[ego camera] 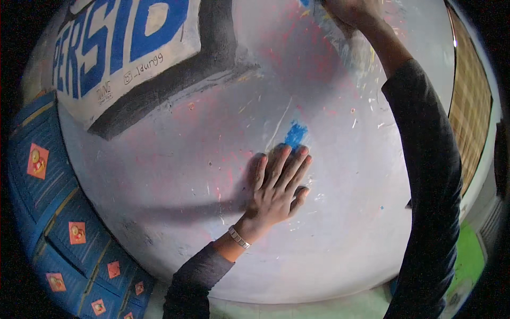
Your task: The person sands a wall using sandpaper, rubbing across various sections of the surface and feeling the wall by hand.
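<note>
My left hand (277, 195) lies against a pale grey wall (342, 247), palm towards it and fingers apart, holding nothing. Just above its fingertips is a patch of bright blue paint (295, 132). My right hand (352, 12) is raised at the top edge of the view, close to a stretch of wall with whitish and yellow smears (358, 52). Its fingers are cut off or hidden, so whether it holds something is unclear. A small bit of blue (304, 2) shows beside it. Red specks and scratches (219, 183) mark the wall.
Blue and white painted lettering with a thick dark border (217, 36) covers the upper left wall. Blue drawers or panels (59, 207) with pink stickers stand at left. A woven panel (472, 99) is at right, with a green surface (468, 255) below. Pale floor (303, 309) shows at the bottom.
</note>
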Motion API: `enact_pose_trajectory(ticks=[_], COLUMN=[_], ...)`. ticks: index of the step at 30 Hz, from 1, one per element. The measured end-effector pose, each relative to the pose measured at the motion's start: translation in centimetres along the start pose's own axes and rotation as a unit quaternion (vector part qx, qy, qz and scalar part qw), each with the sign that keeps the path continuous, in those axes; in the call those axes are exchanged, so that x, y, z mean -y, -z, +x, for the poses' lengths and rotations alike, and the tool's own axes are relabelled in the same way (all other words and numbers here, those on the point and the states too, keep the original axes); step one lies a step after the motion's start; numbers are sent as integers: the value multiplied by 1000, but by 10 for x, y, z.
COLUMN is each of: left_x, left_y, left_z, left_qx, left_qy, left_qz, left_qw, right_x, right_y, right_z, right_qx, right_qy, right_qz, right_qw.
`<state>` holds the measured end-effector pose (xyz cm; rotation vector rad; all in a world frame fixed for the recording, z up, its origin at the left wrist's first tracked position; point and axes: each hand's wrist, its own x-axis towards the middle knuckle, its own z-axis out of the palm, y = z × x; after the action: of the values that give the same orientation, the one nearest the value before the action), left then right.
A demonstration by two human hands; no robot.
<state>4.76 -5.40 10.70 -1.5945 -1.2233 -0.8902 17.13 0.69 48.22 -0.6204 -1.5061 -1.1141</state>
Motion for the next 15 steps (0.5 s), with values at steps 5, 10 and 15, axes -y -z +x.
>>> enact_pose_trajectory(ticks=[5, 10, 15], left_x=[36, 78, 119], left_y=[16, 44, 66], left_z=[-6, 54, 134], left_qx=[-1, -31, -171], left_qy=[-43, -57, -119], left_qz=[23, -3, 58], left_qw=[999, 998, 976], right_x=[41, 40, 30], right_y=[4, 26, -3], right_z=[-45, -59, -48], right_qx=[-4, 102, -45], right_qy=[53, 265, -73], right_qz=[46, 45, 25], right_qw=[998, 958, 996])
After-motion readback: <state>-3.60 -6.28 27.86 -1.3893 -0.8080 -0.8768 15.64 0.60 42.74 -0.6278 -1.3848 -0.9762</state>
